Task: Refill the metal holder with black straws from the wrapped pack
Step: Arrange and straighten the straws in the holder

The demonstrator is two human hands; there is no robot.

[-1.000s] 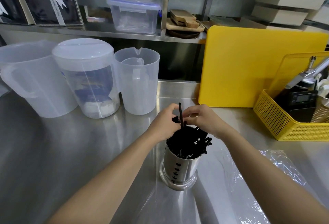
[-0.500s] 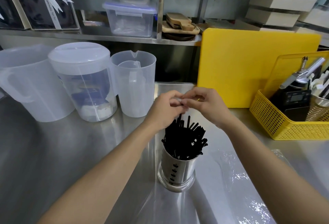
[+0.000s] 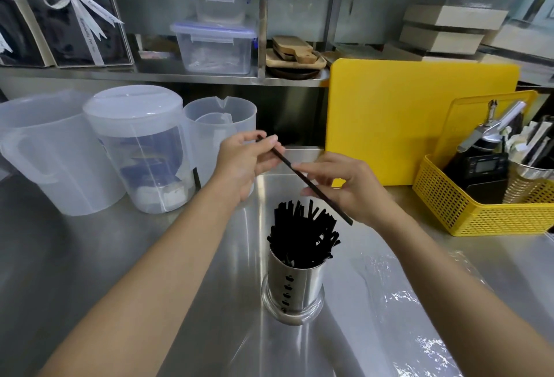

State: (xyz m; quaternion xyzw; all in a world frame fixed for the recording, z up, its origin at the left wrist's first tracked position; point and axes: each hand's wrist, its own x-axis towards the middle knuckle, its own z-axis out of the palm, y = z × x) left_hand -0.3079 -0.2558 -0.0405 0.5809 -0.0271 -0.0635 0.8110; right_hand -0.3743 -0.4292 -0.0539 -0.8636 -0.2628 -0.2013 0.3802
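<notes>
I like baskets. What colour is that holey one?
Yellow: the basket, seen in the head view.

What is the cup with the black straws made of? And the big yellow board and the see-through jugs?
The straw holder looks like shiny polished metal, probably steel: it mirrors light like the counter. The straws look like matte black plastic, though paper is possible. The yellow board seems smooth, dull plastic. The jugs look like cloudy, see-through plastic.
</notes>
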